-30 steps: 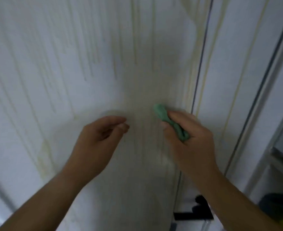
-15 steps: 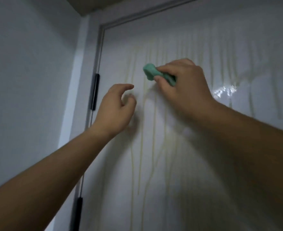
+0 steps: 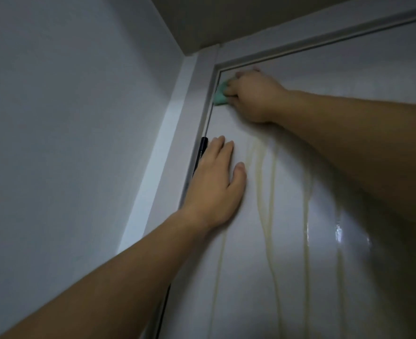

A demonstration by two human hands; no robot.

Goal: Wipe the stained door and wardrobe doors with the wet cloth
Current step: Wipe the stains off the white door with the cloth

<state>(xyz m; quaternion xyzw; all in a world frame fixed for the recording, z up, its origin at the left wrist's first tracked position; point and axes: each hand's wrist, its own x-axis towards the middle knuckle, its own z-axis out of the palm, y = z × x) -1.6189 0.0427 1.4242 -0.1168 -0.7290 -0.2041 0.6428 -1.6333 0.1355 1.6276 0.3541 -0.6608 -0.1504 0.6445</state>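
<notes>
At eleven o'clock on the stained door I see the right hand clutching a half-hidden green cloth; the left hand lies flat on the door, fingers straight.

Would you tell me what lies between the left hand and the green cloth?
In the head view, only bare door separates the left hand from the green cloth; the yellowish streaks start further right.

I see R hand gripping crumpled green cloth against top-left corner of glossy white door, right by grey door frame. L hand lies flat on door, fingers straight, beside black hinge. Yellowish drip streaks run down btwn arms.
</notes>
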